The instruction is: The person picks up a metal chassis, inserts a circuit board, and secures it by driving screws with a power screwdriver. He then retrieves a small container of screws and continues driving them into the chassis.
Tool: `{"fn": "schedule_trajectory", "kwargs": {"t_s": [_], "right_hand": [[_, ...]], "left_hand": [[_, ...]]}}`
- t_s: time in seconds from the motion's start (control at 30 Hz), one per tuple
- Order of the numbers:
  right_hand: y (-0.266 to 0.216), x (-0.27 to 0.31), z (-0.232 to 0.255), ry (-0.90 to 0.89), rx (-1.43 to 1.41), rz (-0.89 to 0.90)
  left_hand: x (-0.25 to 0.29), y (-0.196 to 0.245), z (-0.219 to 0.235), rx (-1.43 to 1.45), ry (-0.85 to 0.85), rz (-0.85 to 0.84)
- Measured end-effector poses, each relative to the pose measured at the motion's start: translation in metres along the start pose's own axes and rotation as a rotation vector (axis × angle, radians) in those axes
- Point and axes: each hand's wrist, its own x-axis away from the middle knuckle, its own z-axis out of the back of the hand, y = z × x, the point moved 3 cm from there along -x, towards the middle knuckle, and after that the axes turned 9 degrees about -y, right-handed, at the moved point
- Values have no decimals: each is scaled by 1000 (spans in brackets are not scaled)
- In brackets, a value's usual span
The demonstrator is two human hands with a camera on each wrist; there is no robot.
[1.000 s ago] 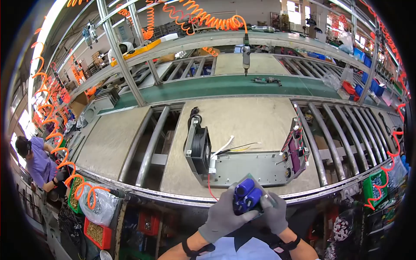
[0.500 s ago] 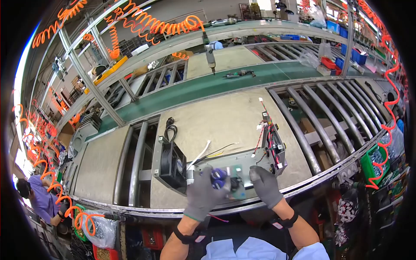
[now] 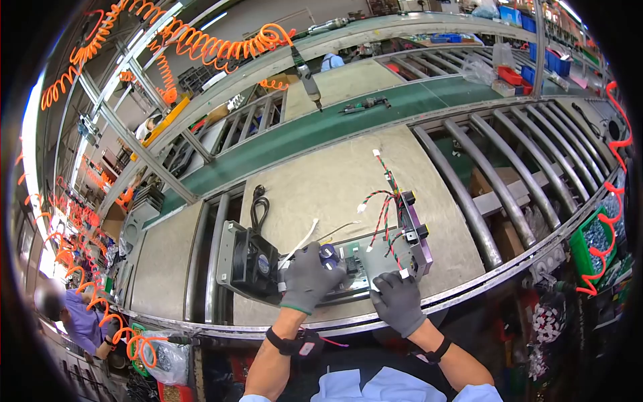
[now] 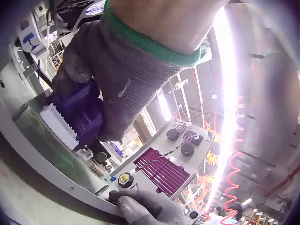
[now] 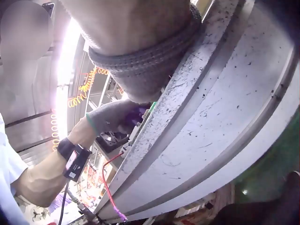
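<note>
An open grey metal chassis (image 3: 375, 262) lies on the workbench with a black fan (image 3: 254, 258) at its left end. At its right end sit a purple heat sink (image 3: 416, 234) and twisted red-green wires (image 3: 382, 201). My gloved left hand (image 3: 305, 278) grips a green circuit board by its blue capacitors (image 3: 328, 253) and holds it down inside the chassis. The left wrist view shows the same left hand (image 4: 117, 79) wrapped round the capacitors (image 4: 79, 112) beside a white connector (image 4: 58, 126). My gloved right hand (image 3: 398, 301) rests with its fingers (image 4: 150, 208) on the chassis's near edge.
The beige board (image 3: 335, 181) under the chassis lies on steel rollers (image 3: 482, 174), with a green belt (image 3: 348, 127) behind. A black cable (image 3: 258, 208) lies behind the fan. A screwdriver (image 3: 305, 74) hangs on an orange coil hose. Parts bins (image 3: 593, 241) stand at the right. Another person (image 3: 74, 318) works at the lower left.
The board with the blue capacitors went from in front of my chest down into the chassis. My right hand let go of it and moved to the chassis's near edge.
</note>
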Motion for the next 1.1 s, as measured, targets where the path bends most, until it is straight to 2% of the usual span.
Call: {"fn": "schedule_trajectory", "kwargs": {"t_s": [0.23, 0.43, 0.67, 0.7, 0.8, 0.9, 1.03, 1.1], "right_hand": [[-3, -2, 4, 11, -11, 8], [-6, -17, 3, -85, 60, -45], [11, -52, -22, -137, 13, -42], [13, -54, -26, -97, -16, -14], [8, -60, -15, -197, 73, -27], [6, -61, -19, -195, 111, 25], [4, -63, -18, -235, 198, 81], [1, -65, -18, -244, 260, 116]], "left_hand": [[-2, 0, 5, 5, -37, 21], [-4, -3, 4, 10, -41, 21], [-9, -6, 1, 26, -21, -34], [-9, -6, 0, 27, -25, -36], [-8, -1, 3, 31, -45, -14], [-14, -10, -18, 17, 174, -192], [-12, -8, -19, 36, 298, -210], [-14, -11, -26, 82, 295, -204]]}}
